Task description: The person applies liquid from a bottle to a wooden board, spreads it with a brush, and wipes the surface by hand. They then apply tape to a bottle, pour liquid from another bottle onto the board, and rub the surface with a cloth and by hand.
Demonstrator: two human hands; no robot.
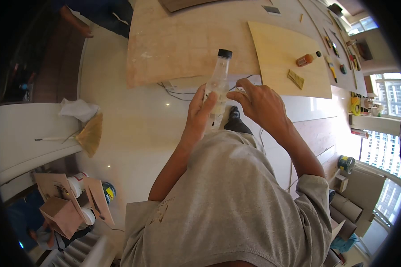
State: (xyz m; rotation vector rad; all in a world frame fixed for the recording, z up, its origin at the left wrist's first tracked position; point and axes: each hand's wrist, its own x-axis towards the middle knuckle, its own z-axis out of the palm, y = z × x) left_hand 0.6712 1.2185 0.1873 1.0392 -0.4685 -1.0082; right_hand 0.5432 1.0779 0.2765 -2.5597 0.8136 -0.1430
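We grip a clear bottle (219,83) in our left hand (198,111), fingers wrapped; our right hand (265,106) curls at its right side, whether pinching anything we cannot tell

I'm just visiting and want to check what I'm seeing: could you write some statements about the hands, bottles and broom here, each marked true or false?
1. The left hand holds a clear bottle. True.
2. The clear bottle's cap is off. False: its black cap is on.
3. The right hand grips the broom. False: it is raised close beside the clear bottle, and the broom is away to the left.
4. An orange bottle is on a pale board. True.
5. The orange bottle has a white cap. False: its cap is dark.
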